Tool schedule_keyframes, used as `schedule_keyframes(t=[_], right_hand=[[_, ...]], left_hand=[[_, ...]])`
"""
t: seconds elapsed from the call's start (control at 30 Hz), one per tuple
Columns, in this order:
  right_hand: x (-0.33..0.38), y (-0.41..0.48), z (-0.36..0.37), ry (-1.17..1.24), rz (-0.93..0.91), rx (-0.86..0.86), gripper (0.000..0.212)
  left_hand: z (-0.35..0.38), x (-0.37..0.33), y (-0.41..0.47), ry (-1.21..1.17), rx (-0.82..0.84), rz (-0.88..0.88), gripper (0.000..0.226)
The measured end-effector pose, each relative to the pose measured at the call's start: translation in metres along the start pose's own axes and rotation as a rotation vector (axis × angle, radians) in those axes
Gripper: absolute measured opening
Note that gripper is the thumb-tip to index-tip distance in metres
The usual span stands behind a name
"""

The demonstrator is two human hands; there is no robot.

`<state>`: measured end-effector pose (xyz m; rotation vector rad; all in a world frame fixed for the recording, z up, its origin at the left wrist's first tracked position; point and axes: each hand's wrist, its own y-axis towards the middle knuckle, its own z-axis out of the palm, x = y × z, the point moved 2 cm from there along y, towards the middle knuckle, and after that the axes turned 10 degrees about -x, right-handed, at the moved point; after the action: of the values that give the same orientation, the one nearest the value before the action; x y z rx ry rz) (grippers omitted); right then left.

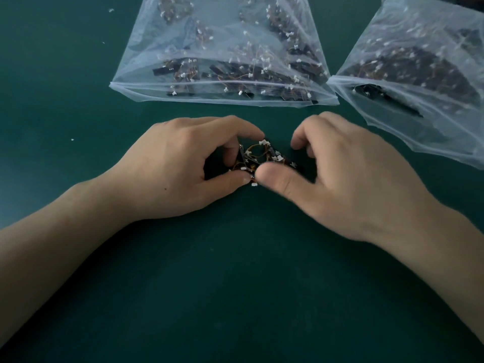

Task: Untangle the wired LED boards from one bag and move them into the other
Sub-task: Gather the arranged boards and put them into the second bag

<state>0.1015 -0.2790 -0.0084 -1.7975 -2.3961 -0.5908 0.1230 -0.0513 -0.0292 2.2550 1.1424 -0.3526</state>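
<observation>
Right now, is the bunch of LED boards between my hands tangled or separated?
Tangled: the bunch is one clump with orange wires looping through it, pinched in the left hand.

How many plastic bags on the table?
2. Centre bag lies at top middle; right bag lies at the right edge, partly cut off by the frame. None seems hidden.

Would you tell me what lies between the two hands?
A tangle of wired boards, held by the left hand, with the right hand beside it, in the head view.
</observation>
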Motion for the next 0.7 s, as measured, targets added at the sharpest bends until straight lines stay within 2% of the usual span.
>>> schedule_keyframes(t=[0.1, 0.3, 0.4, 0.6, 0.7], right_hand=[[0.011, -0.004, 0.009, -0.114, -0.005, 0.011, 0.096], [0.013, 0.0, 0.015, 0.083, 0.055, -0.054, 0.063], [0.012, 0.0, 0.015, 0.135, 0.047, -0.06, 0.047], [0.012, 0.002, 0.017, -0.02, -0.089, -0.076, 0.031], [0.014, 0.003, 0.018, -0.113, -0.162, -0.097, 0.026]], left_hand=[[0.001, -0.002, 0.001, 0.014, -0.018, -0.025, 0.043], [0.001, -0.003, 0.003, 0.003, -0.018, -0.04, 0.028], [-0.001, -0.003, 0.004, -0.04, 0.006, -0.015, 0.029], [0.0, -0.003, 0.002, -0.083, -0.001, -0.007, 0.046], [0.0, 0.0, 0.002, -0.115, -0.03, -0.001, 0.044]])
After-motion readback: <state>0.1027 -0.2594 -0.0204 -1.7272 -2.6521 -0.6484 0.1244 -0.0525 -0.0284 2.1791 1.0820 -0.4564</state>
